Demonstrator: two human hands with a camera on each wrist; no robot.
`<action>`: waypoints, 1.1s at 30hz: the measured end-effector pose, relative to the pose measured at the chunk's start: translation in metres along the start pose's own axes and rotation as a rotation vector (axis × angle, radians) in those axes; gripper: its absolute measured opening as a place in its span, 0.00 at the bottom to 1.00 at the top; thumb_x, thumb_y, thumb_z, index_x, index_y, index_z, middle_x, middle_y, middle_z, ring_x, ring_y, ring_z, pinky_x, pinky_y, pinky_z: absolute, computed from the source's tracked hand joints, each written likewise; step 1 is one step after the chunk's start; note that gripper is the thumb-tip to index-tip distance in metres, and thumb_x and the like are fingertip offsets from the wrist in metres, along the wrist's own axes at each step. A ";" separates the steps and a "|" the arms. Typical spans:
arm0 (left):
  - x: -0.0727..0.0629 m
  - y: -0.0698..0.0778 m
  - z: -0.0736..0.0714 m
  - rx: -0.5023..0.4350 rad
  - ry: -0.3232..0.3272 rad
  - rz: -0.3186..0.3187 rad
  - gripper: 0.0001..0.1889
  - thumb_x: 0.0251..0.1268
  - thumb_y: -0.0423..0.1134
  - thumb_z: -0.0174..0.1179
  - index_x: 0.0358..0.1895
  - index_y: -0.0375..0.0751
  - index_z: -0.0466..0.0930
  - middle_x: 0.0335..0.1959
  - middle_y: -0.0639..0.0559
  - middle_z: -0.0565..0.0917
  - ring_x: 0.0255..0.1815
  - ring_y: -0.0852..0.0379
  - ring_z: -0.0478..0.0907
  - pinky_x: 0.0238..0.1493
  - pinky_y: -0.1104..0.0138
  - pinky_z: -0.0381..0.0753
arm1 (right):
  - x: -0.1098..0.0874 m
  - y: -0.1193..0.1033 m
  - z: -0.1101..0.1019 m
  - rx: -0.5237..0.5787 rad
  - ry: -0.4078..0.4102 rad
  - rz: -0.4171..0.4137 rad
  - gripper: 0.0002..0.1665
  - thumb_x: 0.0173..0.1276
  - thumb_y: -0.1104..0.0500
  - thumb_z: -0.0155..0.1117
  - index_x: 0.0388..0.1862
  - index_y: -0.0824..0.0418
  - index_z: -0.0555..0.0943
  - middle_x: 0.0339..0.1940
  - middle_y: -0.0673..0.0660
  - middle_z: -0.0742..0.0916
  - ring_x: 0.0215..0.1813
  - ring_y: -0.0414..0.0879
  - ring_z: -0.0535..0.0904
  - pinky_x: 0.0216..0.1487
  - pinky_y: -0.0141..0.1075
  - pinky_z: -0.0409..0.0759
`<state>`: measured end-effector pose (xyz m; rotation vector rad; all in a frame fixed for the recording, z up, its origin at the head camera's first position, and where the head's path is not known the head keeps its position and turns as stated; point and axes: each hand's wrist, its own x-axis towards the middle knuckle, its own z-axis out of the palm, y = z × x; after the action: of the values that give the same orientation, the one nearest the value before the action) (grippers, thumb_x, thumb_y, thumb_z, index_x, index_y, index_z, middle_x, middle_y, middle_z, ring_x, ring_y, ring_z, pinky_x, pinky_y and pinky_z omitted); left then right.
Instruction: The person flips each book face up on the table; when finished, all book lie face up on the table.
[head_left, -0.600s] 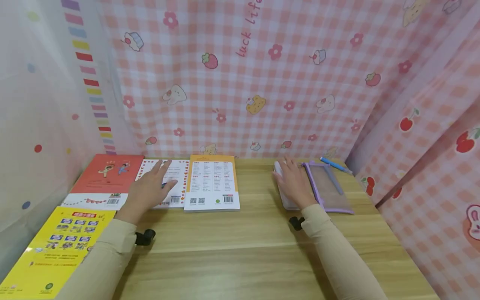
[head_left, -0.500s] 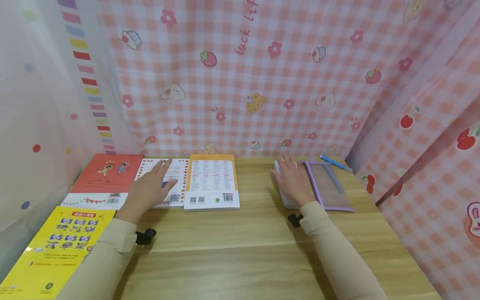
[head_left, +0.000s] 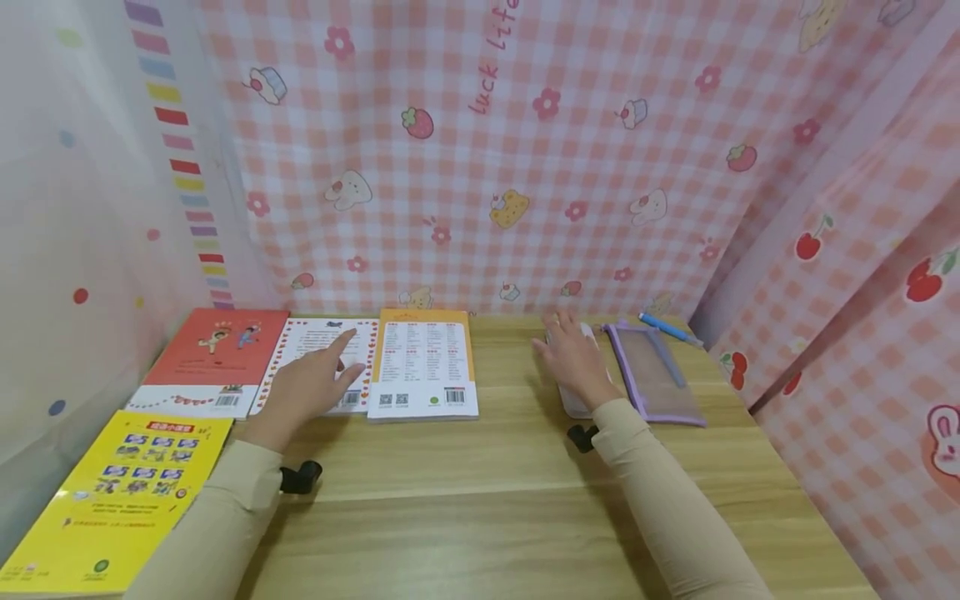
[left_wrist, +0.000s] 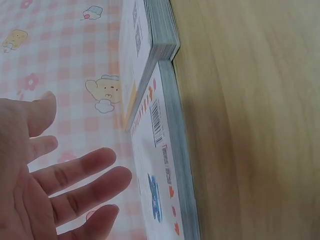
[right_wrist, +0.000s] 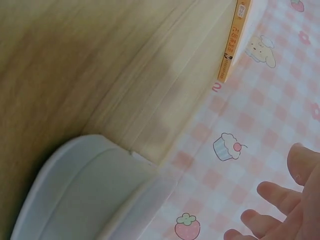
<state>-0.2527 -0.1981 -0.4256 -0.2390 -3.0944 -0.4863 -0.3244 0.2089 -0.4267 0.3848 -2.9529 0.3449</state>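
Note:
In the head view my left hand [head_left: 307,387] hovers over a white book [head_left: 318,333] with a red-patterned border. Its index finger points toward the back, while the other fingers bend loosely. From the left wrist, the fingers [left_wrist: 95,167] show relaxed and apart from that book, holding nothing. My right hand [head_left: 576,358] is above a white case with rounded corners [head_left: 576,407], covering much of it. The right wrist view shows the case [right_wrist: 80,190] at lower left and relaxed fingers [right_wrist: 275,197] at lower right, with no object between them.
An orange-edged book [head_left: 423,367] lies beside the white one. Farther left are a red book [head_left: 213,350] and a yellow book [head_left: 112,517]. A purple-edged mesh pouch [head_left: 663,379] and a blue pen [head_left: 669,328] lie at the right. A checked curtain [head_left: 450,167] backs the table.
My left hand has shifted slightly right and its fingers have gone from spread to mostly bent, the index still extended. The right hand has slid a little left, uncovering more of the case.

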 end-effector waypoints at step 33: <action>-0.008 0.010 0.013 -0.048 -0.074 0.027 0.26 0.78 0.51 0.53 0.71 0.41 0.72 0.43 0.47 0.87 0.42 0.50 0.84 0.37 0.51 0.82 | 0.003 -0.013 0.007 0.143 -0.051 0.011 0.35 0.81 0.44 0.51 0.79 0.60 0.63 0.84 0.62 0.52 0.81 0.64 0.50 0.68 0.63 0.69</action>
<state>-0.2431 -0.1858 -0.4348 -0.3056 -3.1492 -0.5649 -0.3248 0.1944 -0.4303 0.3995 -2.9901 0.5578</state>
